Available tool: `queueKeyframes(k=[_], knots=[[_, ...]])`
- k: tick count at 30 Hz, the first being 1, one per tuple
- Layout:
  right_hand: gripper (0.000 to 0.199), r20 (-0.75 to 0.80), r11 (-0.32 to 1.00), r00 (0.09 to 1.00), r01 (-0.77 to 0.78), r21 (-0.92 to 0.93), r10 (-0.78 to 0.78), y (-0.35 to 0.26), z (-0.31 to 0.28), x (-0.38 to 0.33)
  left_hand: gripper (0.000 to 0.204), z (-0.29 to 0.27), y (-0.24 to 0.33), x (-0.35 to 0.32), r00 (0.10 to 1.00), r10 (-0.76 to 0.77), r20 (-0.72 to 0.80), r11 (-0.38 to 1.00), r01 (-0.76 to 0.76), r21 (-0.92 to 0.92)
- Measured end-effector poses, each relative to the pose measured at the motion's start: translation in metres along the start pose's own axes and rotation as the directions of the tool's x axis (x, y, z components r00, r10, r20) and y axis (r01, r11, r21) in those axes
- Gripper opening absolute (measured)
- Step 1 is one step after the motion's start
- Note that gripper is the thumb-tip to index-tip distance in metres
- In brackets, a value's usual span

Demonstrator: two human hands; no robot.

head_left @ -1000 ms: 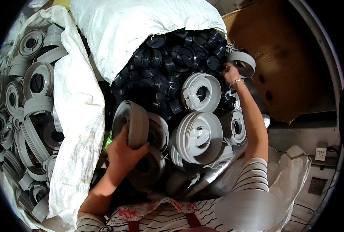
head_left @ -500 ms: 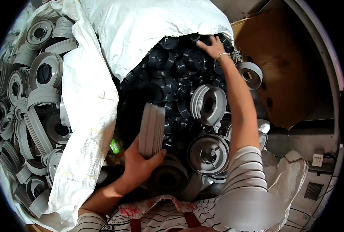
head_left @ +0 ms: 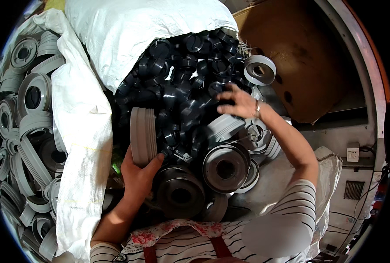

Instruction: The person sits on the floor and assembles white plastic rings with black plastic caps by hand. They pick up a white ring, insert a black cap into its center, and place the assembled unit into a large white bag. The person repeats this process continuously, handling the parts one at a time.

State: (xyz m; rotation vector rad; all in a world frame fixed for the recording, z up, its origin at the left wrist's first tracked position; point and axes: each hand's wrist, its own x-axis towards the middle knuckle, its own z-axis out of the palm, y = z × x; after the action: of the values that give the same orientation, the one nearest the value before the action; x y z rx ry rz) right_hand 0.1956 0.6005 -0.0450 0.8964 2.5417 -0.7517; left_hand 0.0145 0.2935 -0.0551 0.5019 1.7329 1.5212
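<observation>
My left hand (head_left: 139, 175) holds a grey plastic ring fitting (head_left: 143, 135) upright on its edge, fingers around its lower rim. My right hand (head_left: 236, 101) reaches over a heap of small dark threaded caps (head_left: 181, 87), fingers spread and resting on them; whether it grips any I cannot tell. Below that hand lie large grey round fittings (head_left: 226, 166), one with a dark hole in the middle. Both piles sit in an open white woven sack (head_left: 129, 30).
Another white sack (head_left: 79, 131) at the left holds several grey ring fittings (head_left: 33, 94). A single grey ring (head_left: 259, 70) lies by a brown cardboard sheet (head_left: 304, 57) at the upper right. A wall socket (head_left: 352, 154) is at the right.
My right hand has drawn back from the far edge of the dark caps toward the pile's middle. The grey ring in my left hand stays upright and has moved slightly left.
</observation>
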Motion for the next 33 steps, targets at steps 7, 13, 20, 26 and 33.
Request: queueKeyframes(k=[7, 13, 20, 26, 33], knots=[[0.067, -0.307, 0.812, 0.754, -0.51, 0.283, 0.581, 0.139, -0.026, 0.03, 0.044, 0.006, 0.0, -0.003, 0.999, 0.012, -0.046, 0.998, -0.01, 0.061], [0.14, -0.587, 0.732, 0.441, -0.343, 0.588, 0.679, 0.276, 0.02, 0.123, 0.045, 0.002, -0.01, 0.002, 0.996, -0.059, -0.071, 0.983, 0.071, 0.17], [0.063, -0.37, 0.881, 0.84, -0.462, -0.105, 0.396, 0.243, 0.027, 0.109, 0.044, 0.006, -0.019, -0.006, 0.999, -0.05, 0.019, 0.987, 0.047, 0.154], [0.047, -0.287, 0.798, 0.889, -0.131, 0.588, 0.357, 0.133, 0.03, 0.03, 0.043, 0.0, -0.008, -0.04, 0.997, 0.052, 0.055, 0.982, -0.061, 0.18], [0.043, -0.562, 0.979, 0.817, -0.012, 0.204, 0.127, -0.012, 0.014, -0.086, 0.057, -0.014, -0.002, -0.078, 0.895, 0.447, 0.011, 0.88, -0.441, 0.177]])
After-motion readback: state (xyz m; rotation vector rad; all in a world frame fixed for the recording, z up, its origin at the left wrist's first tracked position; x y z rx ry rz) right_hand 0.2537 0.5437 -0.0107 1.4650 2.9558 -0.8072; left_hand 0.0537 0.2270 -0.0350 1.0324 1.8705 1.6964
